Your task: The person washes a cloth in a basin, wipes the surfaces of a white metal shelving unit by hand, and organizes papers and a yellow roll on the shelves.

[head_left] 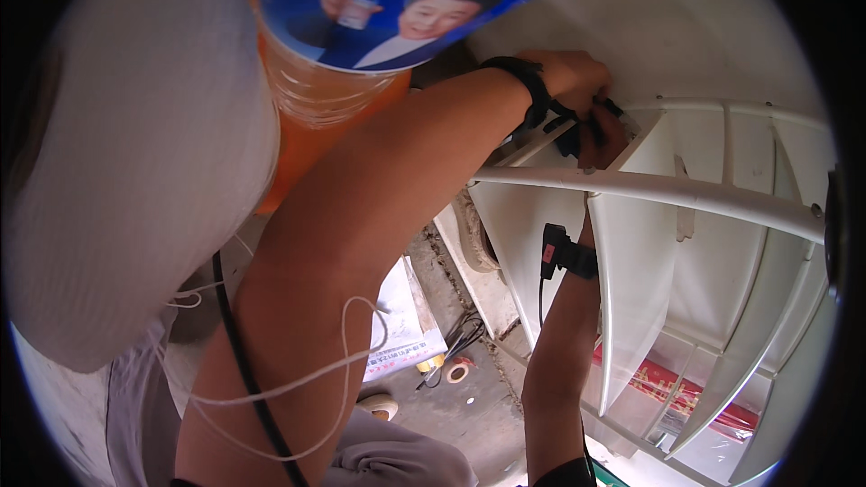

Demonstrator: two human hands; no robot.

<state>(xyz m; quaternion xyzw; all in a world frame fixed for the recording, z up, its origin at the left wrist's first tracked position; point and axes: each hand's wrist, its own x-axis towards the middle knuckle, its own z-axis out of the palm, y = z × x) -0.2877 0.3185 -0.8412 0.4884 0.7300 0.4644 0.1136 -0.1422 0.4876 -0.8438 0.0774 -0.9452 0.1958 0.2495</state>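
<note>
Beyond the white rail [663,189], my left hand [574,78] and right hand [608,137] curl close together, probably sharing one spot; what they grip, I can't tell.

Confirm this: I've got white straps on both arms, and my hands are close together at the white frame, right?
Not quite: the left strap and right strap are black, not white, as the head view shows. Your left hand and right hand are close together at the white frame.
</note>
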